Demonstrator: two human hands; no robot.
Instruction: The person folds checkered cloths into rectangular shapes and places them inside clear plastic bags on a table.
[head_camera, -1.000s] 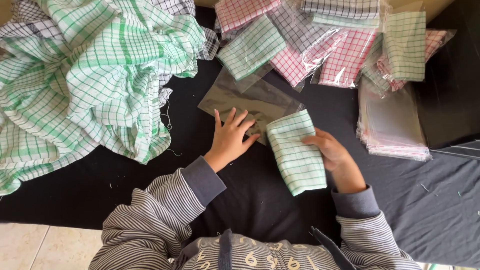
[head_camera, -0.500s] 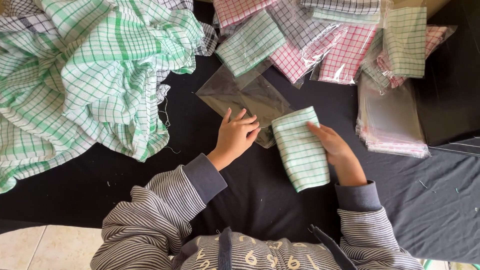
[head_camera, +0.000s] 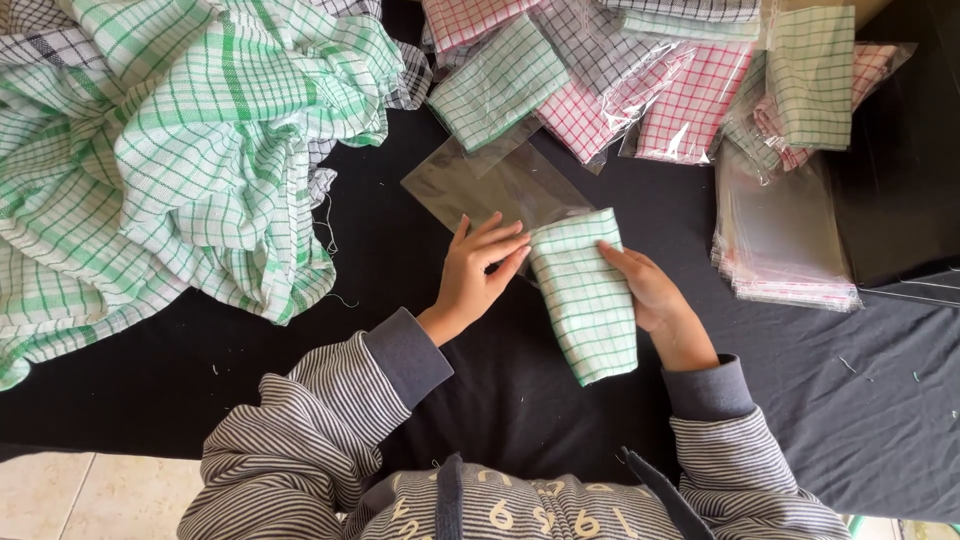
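Note:
A folded green-and-white checked cloth (head_camera: 585, 295) lies on the black table cover (head_camera: 180, 370), its far end at the mouth of a clear plastic bag (head_camera: 490, 185). My right hand (head_camera: 650, 295) grips the cloth along its right side. My left hand (head_camera: 480, 270) rests flat with fingers spread on the near end of the bag, touching the cloth's left edge.
A large heap of loose green checked cloth (head_camera: 170, 130) fills the left. Several bagged folded cloths, green (head_camera: 495, 85), pink (head_camera: 690, 100) and dark checked, lie at the back. A stack of clear bags (head_camera: 780, 235) sits at the right beside a black box (head_camera: 900, 180).
The folded cloth has slid a little away from me toward the bag's mouth, both hands moving with it. My left hand has stayed on the bag.

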